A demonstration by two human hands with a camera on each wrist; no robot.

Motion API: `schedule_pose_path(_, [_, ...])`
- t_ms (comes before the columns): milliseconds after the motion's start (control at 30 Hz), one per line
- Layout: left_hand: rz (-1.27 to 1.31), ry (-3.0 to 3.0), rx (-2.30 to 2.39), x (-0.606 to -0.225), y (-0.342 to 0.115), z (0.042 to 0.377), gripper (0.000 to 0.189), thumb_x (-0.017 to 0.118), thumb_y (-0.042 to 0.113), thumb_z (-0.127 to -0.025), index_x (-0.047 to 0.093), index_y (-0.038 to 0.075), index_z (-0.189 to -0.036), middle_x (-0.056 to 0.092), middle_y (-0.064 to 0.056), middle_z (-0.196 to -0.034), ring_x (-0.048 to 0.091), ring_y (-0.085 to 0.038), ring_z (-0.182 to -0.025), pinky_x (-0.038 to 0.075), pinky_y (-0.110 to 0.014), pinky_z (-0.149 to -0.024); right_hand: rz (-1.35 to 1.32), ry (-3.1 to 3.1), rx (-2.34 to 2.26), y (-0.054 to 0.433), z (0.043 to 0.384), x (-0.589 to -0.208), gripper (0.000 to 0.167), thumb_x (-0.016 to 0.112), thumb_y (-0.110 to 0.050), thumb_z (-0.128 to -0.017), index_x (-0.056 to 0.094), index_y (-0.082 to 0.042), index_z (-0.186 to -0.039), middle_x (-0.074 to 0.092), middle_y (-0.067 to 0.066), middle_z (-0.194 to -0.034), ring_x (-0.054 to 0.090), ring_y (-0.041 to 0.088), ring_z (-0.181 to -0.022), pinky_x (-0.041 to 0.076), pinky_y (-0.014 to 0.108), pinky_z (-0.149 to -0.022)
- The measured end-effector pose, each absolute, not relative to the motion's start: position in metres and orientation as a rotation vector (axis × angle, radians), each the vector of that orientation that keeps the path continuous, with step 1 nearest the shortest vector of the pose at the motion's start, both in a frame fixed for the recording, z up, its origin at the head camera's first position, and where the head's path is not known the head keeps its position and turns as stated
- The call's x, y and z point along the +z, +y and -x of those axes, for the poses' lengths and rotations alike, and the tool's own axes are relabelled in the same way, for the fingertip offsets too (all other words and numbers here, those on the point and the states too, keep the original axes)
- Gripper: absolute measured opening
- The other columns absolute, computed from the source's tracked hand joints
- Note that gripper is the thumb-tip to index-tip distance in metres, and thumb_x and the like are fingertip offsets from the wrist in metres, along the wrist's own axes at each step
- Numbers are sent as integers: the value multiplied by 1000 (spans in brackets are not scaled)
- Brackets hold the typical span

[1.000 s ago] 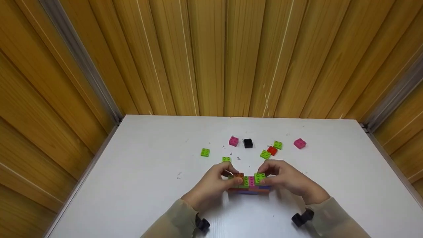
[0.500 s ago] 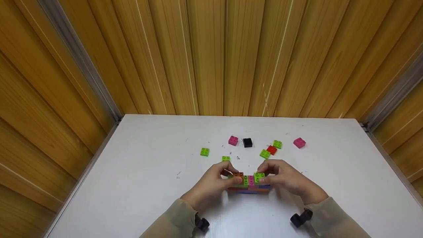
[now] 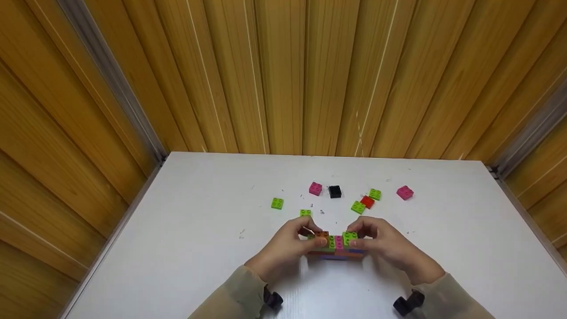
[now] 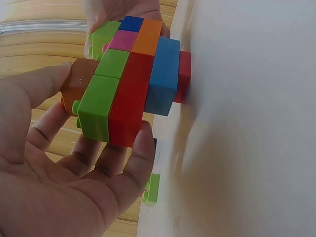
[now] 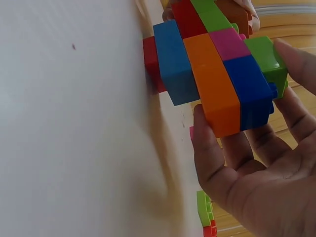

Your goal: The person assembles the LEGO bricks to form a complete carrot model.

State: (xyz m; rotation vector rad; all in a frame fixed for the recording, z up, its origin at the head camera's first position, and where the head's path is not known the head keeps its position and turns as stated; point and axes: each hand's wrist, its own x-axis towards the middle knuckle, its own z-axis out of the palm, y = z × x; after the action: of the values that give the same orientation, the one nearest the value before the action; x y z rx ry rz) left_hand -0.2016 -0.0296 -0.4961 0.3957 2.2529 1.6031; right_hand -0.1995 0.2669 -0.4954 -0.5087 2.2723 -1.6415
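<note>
Both hands hold a layered stack of toy building bricks (image 3: 339, 254) low over the white table. My left hand (image 3: 283, 248) has its thumb on a brown brick (image 4: 80, 81) on top at the left end, its fingers curled beneath the long red brick (image 4: 129, 94). At the other end, the right hand (image 3: 392, 243) presses its thumb against a lime green top brick (image 5: 266, 54); its fingertips curl under the orange brick (image 5: 212, 84). Lime, pink and dark blue bricks (image 5: 252, 89) make up the layer between. Underneath are a light blue brick (image 4: 164, 74) and a smaller red brick (image 4: 184, 74).
Behind the hands lie loose bricks: lime ones (image 3: 277, 203), a pink brick (image 3: 315, 188), a black brick (image 3: 335, 192), a red brick (image 3: 367, 202) between two lime ones, and another pink brick (image 3: 405, 192) farther right. Wood-patterned panels (image 3: 283, 79) enclose the table (image 3: 199, 199).
The head view has shifted a little. Both hands keep the same grip on the stack, and the loose bricks have not moved.
</note>
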Motion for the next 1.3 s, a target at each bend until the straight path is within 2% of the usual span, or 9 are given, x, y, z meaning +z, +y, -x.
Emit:
schedule_pose_path(133, [-410, 2243, 1616, -497, -29, 202, 18, 88, 32, -100, 75, 22, -107, 78, 7, -121, 66, -18, -115, 50, -40, -101, 242, 2152, -1729, 262, 187, -499, 37, 80, -21, -106, 69, 0, -134, 72, 3, -128, 63, 20, -119, 57, 26, -101])
schedule_pose_path(267, [-396, 2242, 1613, -496, -30, 203, 19, 89, 33, -100, 75, 23, -107, 78, 8, -122, 66, -18, -116, 50, -41, -102, 22, 2021, -1857, 254, 174, -500, 46, 76, -29, -110, 66, -3, -147, 66, 5, -142, 63, 21, -128, 66, 37, -104])
schedule_pose_path(367, [-370, 2237, 1594, -495, -29, 203, 20, 89, 36, -100, 74, 25, -109, 76, 9, -124, 66, -19, -120, 52, -44, -105, -56, 1999, -1920, 251, 167, -501, 53, 76, -29, -111, 62, -2, -154, 61, 9, -149, 63, 21, -129, 67, 42, -104])
schedule_pose_path(467, [-358, 2234, 1581, -495, -27, 204, 20, 89, 38, -100, 74, 27, -109, 76, 10, -125, 66, -19, -122, 53, -47, -107, -67, 1994, -1954, 251, 163, -504, 57, 76, -26, -111, 59, -1, -158, 57, 13, -155, 62, 21, -131, 67, 42, -106])
schedule_pose_path(733, [-409, 2245, 1589, -495, -29, 204, 20, 88, 35, -100, 74, 24, -108, 78, 9, -124, 66, -18, -119, 51, -41, -103, -55, 2149, -1929, 251, 165, -514, 57, 82, -25, -106, 63, -4, -156, 55, 17, -164, 61, 17, -135, 60, 20, -106])
schedule_pose_path(900, [-478, 2268, 1548, -493, -36, 208, 18, 86, 36, -102, 73, 25, -107, 77, 10, -128, 69, -20, -124, 55, -45, -106, 89, 2230, -1912, 253, 168, -518, 54, 82, -19, -106, 65, 3, -153, 58, 24, -161, 66, 9, -126, 61, 19, -102])
schedule_pose_path(1067, [-555, 2205, 1545, -493, -42, 217, 14, 84, 38, -104, 80, 27, -111, 81, 12, -123, 70, -15, -121, 53, -46, -113, 100, 2281, -1873, 254, 167, -518, 52, 83, -21, -105, 68, 0, -151, 62, 22, -161, 66, 5, -124, 60, 17, -102])
schedule_pose_path(1167, [-553, 2173, 1577, -494, -47, 224, 19, 81, 34, -106, 84, 19, -118, 82, 8, -120, 70, -13, -114, 56, -40, -107, 94, 2296, -1856, 254, 167, -518, 52, 83, -22, -105, 69, -2, -151, 63, 21, -161, 66, 6, -127, 59, 17, -103])
schedule_pose_path(1300, [-503, 2188, 1608, -494, -50, 234, 33, 77, 34, -109, 81, 7, -127, 80, 3, -120, 71, -19, -111, 61, -41, -97, 91, 2315, -1842, 253, 166, -518, 52, 83, -26, -105, 70, -4, -151, 65, 19, -160, 65, 9, -130, 59, 17, -104])
